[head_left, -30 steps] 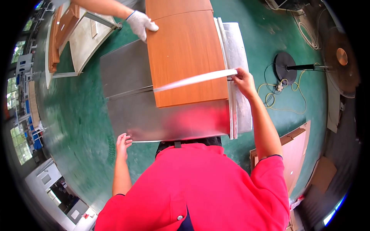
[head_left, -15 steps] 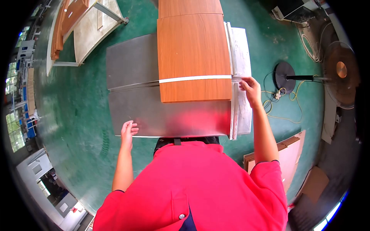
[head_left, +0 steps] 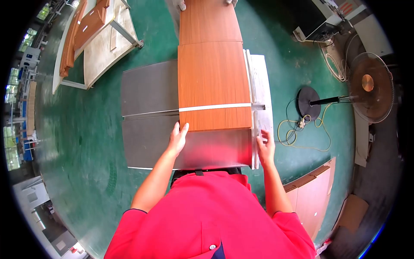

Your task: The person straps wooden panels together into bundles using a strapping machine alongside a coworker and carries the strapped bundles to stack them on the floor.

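Observation:
A wood-grain panel (head_left: pixel 214 77) lies across the grey metal table (head_left: pixel 148 138), with a white strip (head_left: pixel 215 107) running over it near its close end. My left hand (head_left: pixel 177 139) grips the panel's near left corner, thumb and fingers at the edge. To the right, my right hand (head_left: pixel 266 149) is open with its fingers apart, beside the metal rail (head_left: pixel 255 149) on the table's right side. A second wood-grain piece (head_left: pixel 210 21) continues beyond the first. At its far end are another person's gloved hands (head_left: pixel 182 5).
A black fan (head_left: pixel 370 86) stands at the right, its cables (head_left: pixel 297 129) loose on the green floor. Flat cardboard (head_left: pixel 312 194) leans at the lower right. A wheeled rack (head_left: pixel 110 56) with brown boards stands at the upper left.
My left hand has moved up and right onto the panel's corner. My right hand has come down from the strip's right end to beside the rail. The other person's hands have come into view.

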Demonstrator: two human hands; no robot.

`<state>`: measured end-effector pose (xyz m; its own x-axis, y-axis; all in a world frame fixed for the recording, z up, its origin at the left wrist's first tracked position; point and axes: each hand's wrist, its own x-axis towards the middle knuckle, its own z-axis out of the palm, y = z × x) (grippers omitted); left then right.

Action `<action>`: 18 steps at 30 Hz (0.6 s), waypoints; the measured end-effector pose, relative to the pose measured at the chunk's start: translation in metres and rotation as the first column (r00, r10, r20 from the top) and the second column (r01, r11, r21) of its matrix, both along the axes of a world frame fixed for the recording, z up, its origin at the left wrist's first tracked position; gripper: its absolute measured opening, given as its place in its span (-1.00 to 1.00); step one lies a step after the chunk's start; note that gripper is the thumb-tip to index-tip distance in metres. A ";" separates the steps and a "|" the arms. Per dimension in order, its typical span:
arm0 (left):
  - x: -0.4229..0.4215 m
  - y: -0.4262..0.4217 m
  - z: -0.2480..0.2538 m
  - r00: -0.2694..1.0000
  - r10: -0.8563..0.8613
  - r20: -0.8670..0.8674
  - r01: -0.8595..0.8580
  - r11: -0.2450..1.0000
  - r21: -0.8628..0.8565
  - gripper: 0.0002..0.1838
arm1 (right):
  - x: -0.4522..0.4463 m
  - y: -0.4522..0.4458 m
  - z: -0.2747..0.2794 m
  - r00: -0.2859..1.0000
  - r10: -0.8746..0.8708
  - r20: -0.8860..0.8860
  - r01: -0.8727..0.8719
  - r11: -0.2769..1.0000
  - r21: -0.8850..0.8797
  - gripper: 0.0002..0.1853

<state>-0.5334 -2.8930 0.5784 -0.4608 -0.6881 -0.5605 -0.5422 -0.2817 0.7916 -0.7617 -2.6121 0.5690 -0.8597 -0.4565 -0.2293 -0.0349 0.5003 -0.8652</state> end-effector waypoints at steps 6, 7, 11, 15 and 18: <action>-0.006 0.004 0.011 0.996 0.018 0.086 -0.010 0.995 -0.099 -0.16 | 0.024 -0.012 0.010 0.990 0.048 -0.133 -0.036 0.995 0.091 -0.60; -0.005 0.004 0.003 0.995 0.026 0.094 -0.016 0.994 -0.110 -0.17 | 0.025 -0.013 0.011 0.976 0.067 -0.208 -0.048 0.994 0.099 -0.59; 0.000 0.002 -0.020 0.998 0.039 0.055 -0.034 0.995 -0.093 -0.17 | 0.030 -0.018 0.021 0.981 0.055 -0.187 -0.034 0.993 0.110 -0.58; -0.001 0.003 -0.017 0.997 0.041 0.068 -0.035 0.997 -0.073 -0.16 | 0.030 -0.013 0.012 0.978 0.062 -0.199 -0.049 0.996 0.072 -0.58; 0.000 0.002 -0.022 0.999 0.023 0.028 -0.020 0.996 -0.087 -0.16 | 0.030 -0.013 0.010 0.977 0.058 -0.205 -0.046 0.997 0.065 -0.58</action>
<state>-0.5335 -2.8913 0.5565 -0.4301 -0.7441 -0.5113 -0.5596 -0.2246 0.7977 -0.7316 -2.6248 0.5791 -0.8668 -0.4927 -0.0771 -0.2372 0.5433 -0.8053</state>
